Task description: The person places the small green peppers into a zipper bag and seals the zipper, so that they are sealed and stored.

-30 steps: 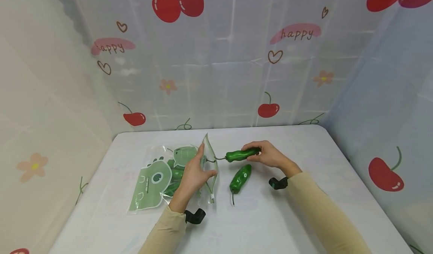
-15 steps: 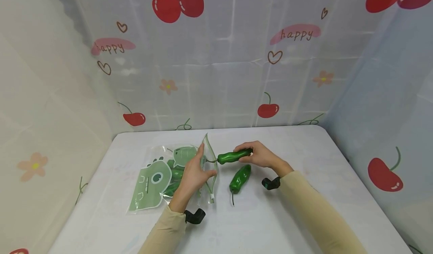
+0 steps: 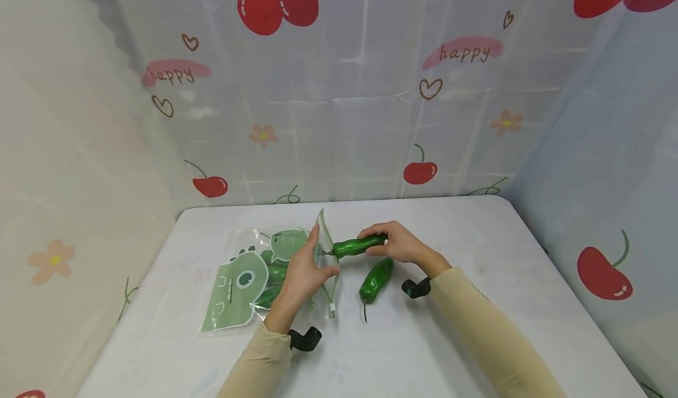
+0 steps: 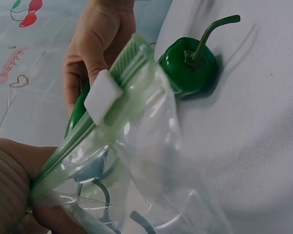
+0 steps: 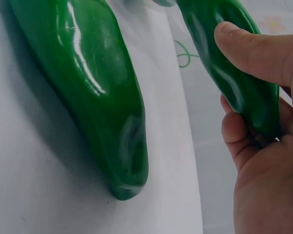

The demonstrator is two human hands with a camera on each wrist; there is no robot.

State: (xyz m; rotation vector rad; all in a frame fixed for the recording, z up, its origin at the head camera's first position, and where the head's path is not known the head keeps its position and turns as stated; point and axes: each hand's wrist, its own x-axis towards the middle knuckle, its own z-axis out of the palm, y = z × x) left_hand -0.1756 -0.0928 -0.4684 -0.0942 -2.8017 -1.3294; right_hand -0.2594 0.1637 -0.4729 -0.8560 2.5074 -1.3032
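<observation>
A clear zip bag [image 3: 238,289] printed with a green dinosaur lies on the table with several green peppers [image 3: 275,274] inside. My left hand [image 3: 303,274] holds it at the mouth, thumb and index finger spread, and the green zip strip [image 4: 68,151] bows apart there. A long glossy green pepper [image 3: 352,246] is gripped by its tip end in my right hand [image 3: 399,242]. Its stem points left and overlaps the bag's mouth. Thumb and fingers wrap this pepper in the right wrist view. Another green pepper [image 3: 376,280] lies on the table just below, stem toward me.
The white table [image 3: 466,339] ends at a back edge against a curtain [image 3: 349,121] printed with cherries and hearts. Similar sheets hang at both sides. A white slider [image 4: 103,96] sits on the zip near the bag's closer corner.
My right hand has moved left with the pepper, bringing its stem from the right of the zip strip to the bag's mouth. My left hand, the bag and the loose pepper have stayed put.
</observation>
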